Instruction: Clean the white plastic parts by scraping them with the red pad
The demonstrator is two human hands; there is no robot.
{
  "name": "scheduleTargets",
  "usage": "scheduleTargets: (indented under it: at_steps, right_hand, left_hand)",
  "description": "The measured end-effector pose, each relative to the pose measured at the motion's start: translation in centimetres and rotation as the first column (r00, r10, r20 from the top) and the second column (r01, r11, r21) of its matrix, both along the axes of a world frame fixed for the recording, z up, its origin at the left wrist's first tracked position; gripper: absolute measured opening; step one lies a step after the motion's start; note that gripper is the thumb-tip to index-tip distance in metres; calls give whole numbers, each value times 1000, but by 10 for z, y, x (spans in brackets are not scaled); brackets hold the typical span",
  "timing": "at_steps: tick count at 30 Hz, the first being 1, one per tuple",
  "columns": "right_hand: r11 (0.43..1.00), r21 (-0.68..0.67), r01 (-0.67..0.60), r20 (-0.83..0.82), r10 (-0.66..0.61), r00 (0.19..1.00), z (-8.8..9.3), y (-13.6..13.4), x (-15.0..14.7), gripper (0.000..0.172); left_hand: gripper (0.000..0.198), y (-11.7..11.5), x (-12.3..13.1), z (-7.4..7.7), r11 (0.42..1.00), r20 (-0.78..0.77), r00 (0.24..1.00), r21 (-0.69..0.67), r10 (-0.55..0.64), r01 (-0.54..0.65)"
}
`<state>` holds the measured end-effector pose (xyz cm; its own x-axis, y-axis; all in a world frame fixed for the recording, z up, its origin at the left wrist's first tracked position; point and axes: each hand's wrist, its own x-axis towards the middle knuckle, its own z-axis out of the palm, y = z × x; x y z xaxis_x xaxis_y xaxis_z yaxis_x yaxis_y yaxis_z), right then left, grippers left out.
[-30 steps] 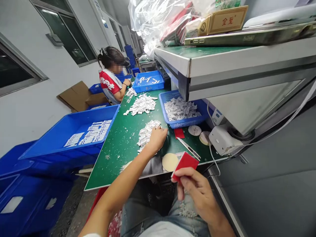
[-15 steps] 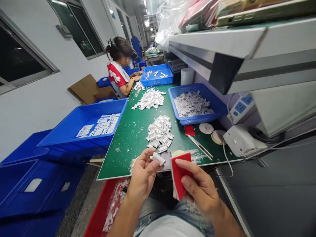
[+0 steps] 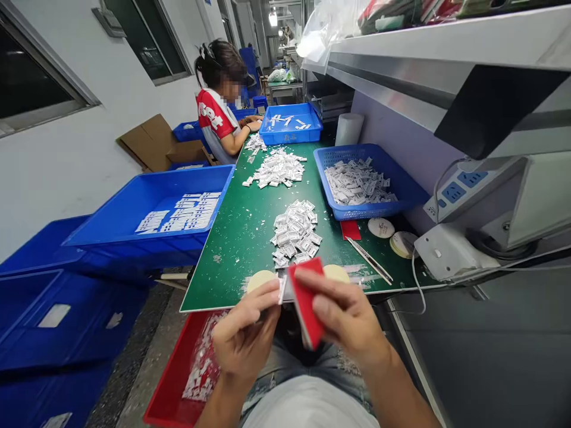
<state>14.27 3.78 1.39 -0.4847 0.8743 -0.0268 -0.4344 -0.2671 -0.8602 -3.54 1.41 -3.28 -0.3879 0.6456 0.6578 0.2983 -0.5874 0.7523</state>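
My left hand [image 3: 244, 339] pinches a small white piece [image 3: 282, 290] up against the edge of a red pad [image 3: 305, 303]. My right hand [image 3: 343, 312] grips that pad, which is tilted and partly hidden by my fingers. Just beyond my hands, a heap of small white packets [image 3: 294, 233] lies on the green work mat [image 3: 232, 261]. Two round beige discs [image 3: 261, 280] [image 3: 336, 273] lie at the mat's near edge, partly behind my hands. Metal tweezers [image 3: 369, 260] lie to the right.
A blue mesh basket [image 3: 357, 181] of white packets stands at the mat's right, and a blue tray [image 3: 289, 123] sits beyond. A person [image 3: 218, 113] works at the far end. Large blue crates [image 3: 151, 220] stand left; a red tray [image 3: 178, 380] of white scraps sits below.
My left hand has left the heap on the mat and come up with a white piece, which now meets the red pad. The view has turned slightly left and up.
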Motion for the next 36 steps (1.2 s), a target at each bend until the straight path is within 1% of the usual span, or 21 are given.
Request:
scheduleTargets:
  at_steps: [1,2,5,6,8,11,12,15,16,19,21,22,25,27,28,30,31,32,34,35,36]
  right_hand:
    - [994,0,-106,-17,106,994,0,2,1,55]
    - [992,2,-124,-17,124,992,0,3,1,54]
    - [987,16,159,24,-159,987,-2,6,1,49]
    - [981,45,191,30,-192,981,-3,6,0,52]
    - [985,118,130,65,-138,988,-4,7,-1,58]
    - [929,117,350,136,-364,921,-4,11,0,43]
    - [925,107,364,129,-376,918,-4,12,1,42]
    - [964,217,154,184,-195,963,-5,15,4,45]
    - [950,247,191,236,-251,939,-6,15,4,42]
    - [879,327,347,349,-453,820,-6,13,3,32]
    - [858,455,240,333,-414,847,-3,8,1,30]
    - [819,546,179,305,-393,868,-1,5,0,29]
    - [584,791,181,165,-489,857,6,-2,-2,30]
    - [508,834,216,136,-568,812,9,-6,1,31]
    - [519,818,249,145,-604,784,10,-8,3,30]
    - [592,718,366,162,-654,739,11,-12,8,30]
    - [644,658,390,150,-620,770,12,-14,11,29]
    - [712,613,343,127,-517,847,13,-14,13,28]
    - [819,559,125,87,-208,974,16,-13,15,24]
    - [848,525,72,78,-132,988,17,-11,14,24]
    - [877,473,87,80,-141,987,17,-8,14,23]
  left_hand:
    - [45,-1,-2,0,998,-44,999,51,-30,32]
    - [47,-1,-4,0,995,-79,996,87,-50,57]
    - [49,-5,-6,2,993,-121,991,95,-52,63]
    - [48,-6,-6,3,993,-137,989,94,-57,71]
    - [47,-8,-5,5,990,-151,987,121,-47,65]
    - [54,-10,-2,8,984,-125,992,178,6,16]
    - [56,-10,-1,10,985,-133,991,173,-1,24]
    - [51,-13,3,20,982,-143,989,180,-26,52]
    - [52,-13,4,25,981,-103,995,191,-13,33]
    - [49,-12,5,38,992,132,988,105,-79,65]
    - [31,-7,6,42,976,257,944,-20,-207,219]
    - [21,-5,7,42,962,277,931,-66,-239,266]
    - [15,1,13,38,963,175,959,-112,-222,244]
    - [23,1,17,35,976,109,977,-102,-182,193]
    - [27,1,18,34,982,80,983,-82,-166,172]
    - [34,-2,19,33,992,15,993,-58,-115,116]
    - [35,-4,18,31,994,-20,995,-49,-95,94]
    - [37,-5,17,29,996,-49,995,-27,-89,87]
    - [45,-6,14,24,995,-83,994,63,-74,79]
    - [52,-6,13,21,990,-109,992,115,-68,81]
    - [58,-7,11,18,984,-143,988,161,-56,79]
